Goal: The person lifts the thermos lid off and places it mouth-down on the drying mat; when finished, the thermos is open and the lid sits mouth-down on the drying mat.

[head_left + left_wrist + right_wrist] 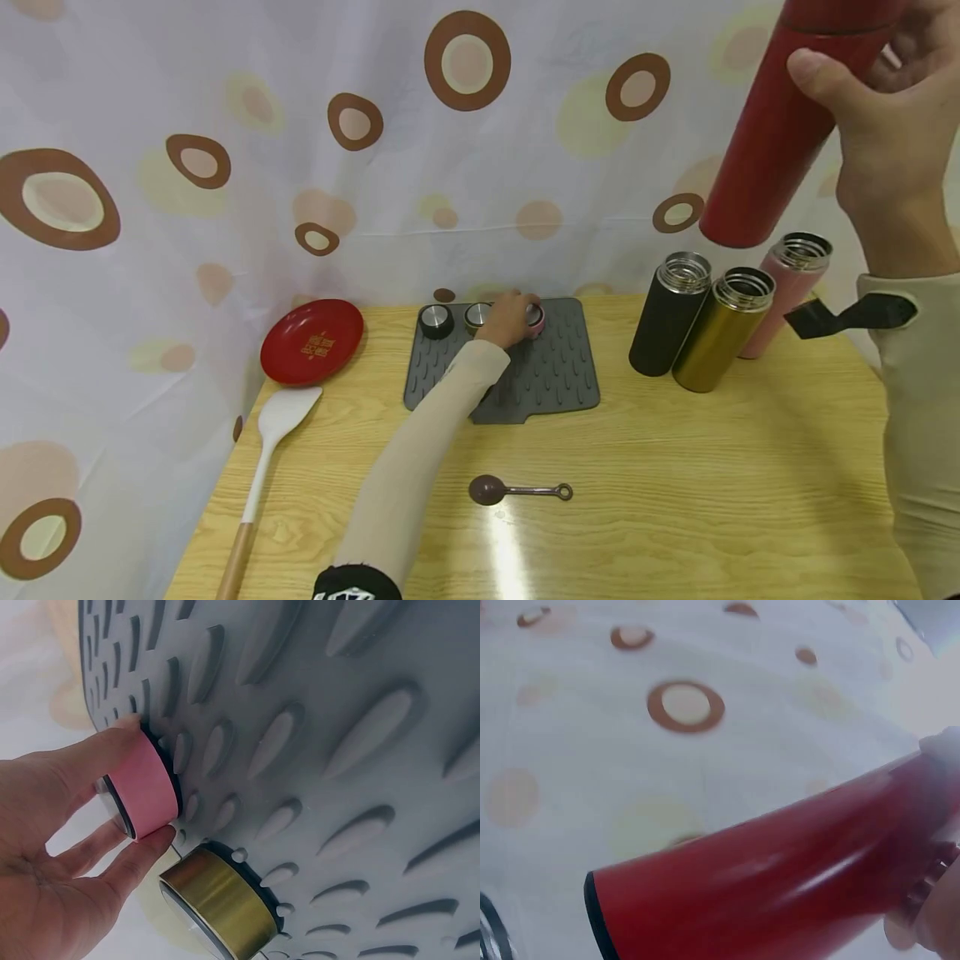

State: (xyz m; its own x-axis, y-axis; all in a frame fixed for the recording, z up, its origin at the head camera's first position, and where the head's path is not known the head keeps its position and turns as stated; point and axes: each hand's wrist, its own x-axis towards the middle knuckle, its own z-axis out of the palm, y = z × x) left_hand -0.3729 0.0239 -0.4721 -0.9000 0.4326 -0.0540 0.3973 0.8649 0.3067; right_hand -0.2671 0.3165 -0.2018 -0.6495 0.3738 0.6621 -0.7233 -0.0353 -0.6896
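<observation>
My left hand (508, 320) reaches to the back of a dark grey ridged mat (558, 379). In the left wrist view its thumb and fingers pinch a pink bottle lid (152, 784) that sits on the mat. Beside it stands a gold lid (225, 900), and a black lid (436, 322) is farther left in the head view. My right hand (896, 137) holds a red thermos bottle (783, 125) raised and tilted at the upper right. Its base hangs over the other bottles; the top end is cut off by the frame.
Black (663, 321), gold (720, 333) and pink (795, 275) bottles stand lidless at the right. A brown spoon (489, 490) lies in front of the mat. To the left are a red plate (300, 333) and a white spatula (281, 417). A patterned curtain (525, 167) hangs behind.
</observation>
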